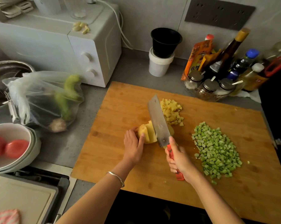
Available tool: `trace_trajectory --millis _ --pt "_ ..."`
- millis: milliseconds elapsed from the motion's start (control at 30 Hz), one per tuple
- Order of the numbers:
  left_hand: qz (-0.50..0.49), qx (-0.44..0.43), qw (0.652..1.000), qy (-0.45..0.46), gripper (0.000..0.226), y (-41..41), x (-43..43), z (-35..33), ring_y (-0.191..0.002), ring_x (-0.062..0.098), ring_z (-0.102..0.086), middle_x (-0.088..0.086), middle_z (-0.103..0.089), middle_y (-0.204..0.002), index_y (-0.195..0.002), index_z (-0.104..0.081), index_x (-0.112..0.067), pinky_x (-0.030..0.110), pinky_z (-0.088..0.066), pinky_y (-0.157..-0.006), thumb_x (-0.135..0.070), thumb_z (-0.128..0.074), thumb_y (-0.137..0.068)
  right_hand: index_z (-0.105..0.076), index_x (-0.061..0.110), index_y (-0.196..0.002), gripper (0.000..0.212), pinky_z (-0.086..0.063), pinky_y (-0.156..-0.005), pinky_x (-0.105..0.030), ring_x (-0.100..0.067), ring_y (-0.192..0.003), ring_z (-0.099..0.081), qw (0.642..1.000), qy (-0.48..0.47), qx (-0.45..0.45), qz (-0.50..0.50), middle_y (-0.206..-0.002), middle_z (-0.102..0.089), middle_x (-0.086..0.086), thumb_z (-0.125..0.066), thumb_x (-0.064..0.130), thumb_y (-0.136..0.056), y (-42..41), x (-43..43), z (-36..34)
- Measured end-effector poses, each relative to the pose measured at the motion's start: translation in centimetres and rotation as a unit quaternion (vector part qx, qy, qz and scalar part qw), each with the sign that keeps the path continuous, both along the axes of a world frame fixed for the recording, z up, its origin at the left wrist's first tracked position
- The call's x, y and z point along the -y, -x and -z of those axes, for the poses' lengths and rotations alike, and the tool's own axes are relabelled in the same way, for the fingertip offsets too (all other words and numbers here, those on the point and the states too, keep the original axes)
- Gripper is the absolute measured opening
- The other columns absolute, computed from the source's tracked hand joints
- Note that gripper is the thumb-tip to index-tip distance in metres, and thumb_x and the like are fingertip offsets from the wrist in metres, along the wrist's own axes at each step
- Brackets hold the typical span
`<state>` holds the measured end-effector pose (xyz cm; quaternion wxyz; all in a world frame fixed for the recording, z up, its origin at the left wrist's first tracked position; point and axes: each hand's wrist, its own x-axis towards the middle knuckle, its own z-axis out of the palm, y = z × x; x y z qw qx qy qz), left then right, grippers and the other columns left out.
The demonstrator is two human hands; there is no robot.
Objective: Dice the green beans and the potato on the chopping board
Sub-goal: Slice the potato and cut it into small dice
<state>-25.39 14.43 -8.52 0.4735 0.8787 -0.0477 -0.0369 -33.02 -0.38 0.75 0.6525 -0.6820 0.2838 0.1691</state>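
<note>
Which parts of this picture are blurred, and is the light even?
Head view: the tomatoes and the plastic bag at the left are blurred; the diced green beans and the cleaver look sharper; the light is dim and uneven, darkest at the right edge.

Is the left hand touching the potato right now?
Touching. Head view shows the left hand holding the potato, no gap, while the right hand holds the knife.

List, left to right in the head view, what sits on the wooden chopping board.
Left hand → partly sliced yellow potato → broad steel cleaver with red handle → heap of diced green beans.
</note>
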Motion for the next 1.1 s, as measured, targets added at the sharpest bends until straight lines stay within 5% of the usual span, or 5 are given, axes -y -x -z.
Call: trace_trajectory --millis 267,500,867,1100 --pt "0.013 -0.008 1.000 0.016 0.042 0.6 -0.6 0.1 -0.113 0.012 -0.039 -0.005 -0.042 -0.114 -0.129 -0.041 -0.014 0.029 -0.029 -0.103 -0.042 -0.043 -0.097 -0.038 0.013 -0.065 0.055 -0.018 -0.038 -0.020 -0.012 -0.035 -0.023 0.995 0.071 0.059 -0.033 -0.046 -0.028 0.001 -0.034 0.059 -0.095 0.6 -2.5 -0.6" --pt "0.148 0.078 0.985 -0.044 0.053 2.0 -3.4 0.6 -0.138 0.000 -0.020 -0.012 -0.023 -0.151 -0.147 -0.022 -0.034 0.024 -0.016 -0.113 -0.052 -0.029 -0.097 -0.038 0.014 -0.066 0.057 -0.022 -0.038 -0.020 -0.010 -0.037 -0.027 0.994 0.100 0.032 -0.042 -0.048 -0.031 0.001 -0.033 0.065 -0.091 0.5 -3.5 0.2" --pt "0.161 0.092 0.979 -0.081 0.054 2.4 -3.4 0.6 -0.142 0.004 -0.016 -0.008 -0.023 -0.154 -0.148 -0.013 -0.036 0.027 -0.004 -0.118 -0.050 -0.027 -0.097 -0.043 0.024 -0.057 0.054 -0.026 -0.047 -0.025 -0.005 -0.038 -0.033 0.984 0.164 0.019 -0.060 -0.034 -0.038 0.011 -0.029 0.063 -0.093 -0.6 -4.7 0.8" --pt "0.160 0.098 0.978 -0.086 0.055 2.3 -3.4 0.9 -0.143 0.004 -0.015 -0.007 -0.024 -0.154 -0.148 -0.019 -0.031 0.025 -0.001 -0.117 -0.049 -0.028 -0.098 -0.042 0.015 -0.061 0.061 -0.028 -0.041 -0.024 -0.006 -0.031 -0.032 0.987 0.139 -0.045 -0.061 -0.034 -0.035 0.009 -0.027 0.064 -0.095 -1.8 -4.3 0.7"
